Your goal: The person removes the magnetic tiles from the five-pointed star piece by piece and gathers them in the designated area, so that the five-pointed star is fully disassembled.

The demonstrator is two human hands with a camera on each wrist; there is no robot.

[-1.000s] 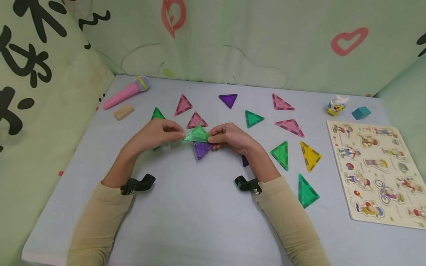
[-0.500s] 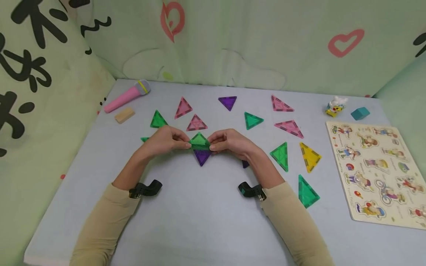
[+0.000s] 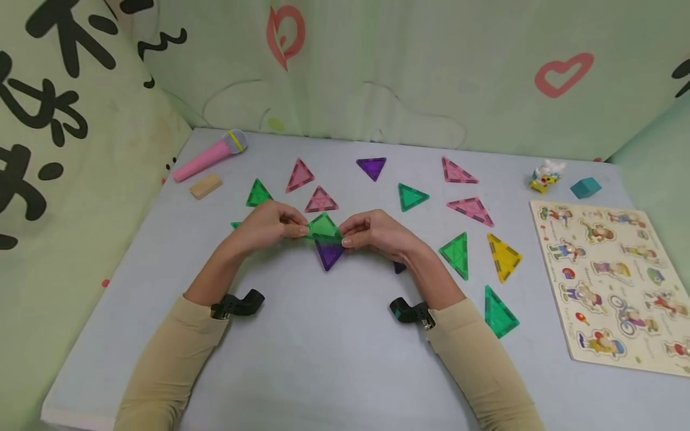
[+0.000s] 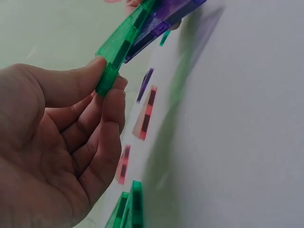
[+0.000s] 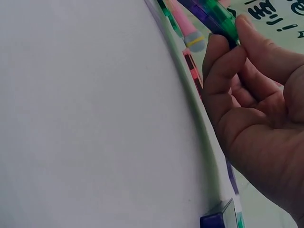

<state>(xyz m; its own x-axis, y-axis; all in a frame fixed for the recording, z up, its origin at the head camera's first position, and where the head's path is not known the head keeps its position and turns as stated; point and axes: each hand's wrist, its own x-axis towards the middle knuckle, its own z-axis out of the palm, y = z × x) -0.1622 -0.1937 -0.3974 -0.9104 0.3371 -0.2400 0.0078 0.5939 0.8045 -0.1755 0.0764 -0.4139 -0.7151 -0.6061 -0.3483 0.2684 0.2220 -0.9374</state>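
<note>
My left hand [image 3: 269, 227] pinches the left corner of a green triangular magnetic tile [image 3: 323, 226] between thumb and fingers. Behind its lower edge sits a purple triangular magnetic tile [image 3: 330, 257], its point toward me. My right hand [image 3: 380, 234] pinches both tiles at the right corner; in the right wrist view the thumb lies on the green tile [image 5: 223, 19] and a finger against the purple one [image 5: 202, 14]. From the left wrist, the green tile [image 4: 124, 42] and purple tile [image 4: 164, 23] meet at an angle, raised above the tabletop, with a shadow below.
Pink tiles [image 3: 321, 199], green tiles [image 3: 455, 255], a purple tile [image 3: 371, 168] and a yellow tile [image 3: 504, 257] lie around the hands. A toy microphone [image 3: 210, 157] and wooden block [image 3: 205, 186] lie back left. A picture puzzle board [image 3: 609, 281], figurine [image 3: 547, 176] and teal block [image 3: 585, 188] lie right.
My left hand has moved right, closer to the right hand. The green tile has straightened over the purple tile's edge. Both hands have kept their grip; the head view has shifted slightly.
</note>
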